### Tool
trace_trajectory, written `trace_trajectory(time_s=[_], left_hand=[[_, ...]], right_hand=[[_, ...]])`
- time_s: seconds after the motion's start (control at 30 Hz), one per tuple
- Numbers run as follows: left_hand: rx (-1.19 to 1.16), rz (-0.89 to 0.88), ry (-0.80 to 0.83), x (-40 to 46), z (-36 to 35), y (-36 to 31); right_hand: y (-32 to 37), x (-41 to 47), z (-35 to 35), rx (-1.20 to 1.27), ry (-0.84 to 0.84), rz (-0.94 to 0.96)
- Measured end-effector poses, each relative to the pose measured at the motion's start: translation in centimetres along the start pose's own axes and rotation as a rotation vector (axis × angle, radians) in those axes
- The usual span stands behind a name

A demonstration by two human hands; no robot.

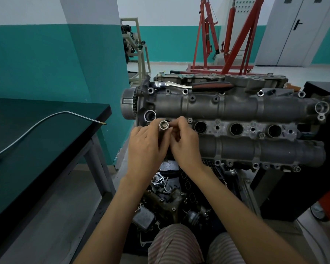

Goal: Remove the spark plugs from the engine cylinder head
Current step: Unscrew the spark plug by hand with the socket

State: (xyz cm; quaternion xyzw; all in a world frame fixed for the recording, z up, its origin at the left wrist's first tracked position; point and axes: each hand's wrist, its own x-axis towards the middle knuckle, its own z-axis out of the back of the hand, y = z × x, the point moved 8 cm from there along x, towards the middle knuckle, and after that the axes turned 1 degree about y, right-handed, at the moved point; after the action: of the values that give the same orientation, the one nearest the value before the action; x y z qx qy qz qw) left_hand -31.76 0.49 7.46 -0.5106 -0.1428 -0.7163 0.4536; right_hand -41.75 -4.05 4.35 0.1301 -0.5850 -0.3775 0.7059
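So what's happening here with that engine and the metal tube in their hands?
A person is working over an engine cylinder head. The left hand grips a long spark plug socket, open end up, while the right hand pinches at its side near the top. Both are at the leftmost plug well; three more wells sit open to the right. A ratchet wrench lies on the far side of the head.

1 head view: looks forward-down, close over cylinder head (227, 119), workshop wall beyond.
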Motion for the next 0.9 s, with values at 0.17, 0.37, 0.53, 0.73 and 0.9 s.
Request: trace_trajectory(time_s=[0.17,0.37,0.53,0.73,0.9], left_hand=[[0.0,0.01,-0.011,0.04,0.03,0.18],[0.027,0.005,-0.057,0.08,0.39,-0.18],[0.021,0.013,-0.017,0.05,0.12,0.06],[-0.03,0.052,-0.05,0.08,0.41,0.23],[-0.017,0.046,-0.053,0.0,0.36,0.12]], right_hand=[[0.41,0.02,-0.05,-0.027,0.005,0.042],[-0.17,0.02,0.09,-0.016,-0.039,-0.022],[0.1,0.04,0.11,-0.002,-0.038,-0.007],[0.32,0.04,0.21,-0.062,-0.033,0.042],[-0.27,0.05,0.15,-0.041,-0.035,-0.037]])
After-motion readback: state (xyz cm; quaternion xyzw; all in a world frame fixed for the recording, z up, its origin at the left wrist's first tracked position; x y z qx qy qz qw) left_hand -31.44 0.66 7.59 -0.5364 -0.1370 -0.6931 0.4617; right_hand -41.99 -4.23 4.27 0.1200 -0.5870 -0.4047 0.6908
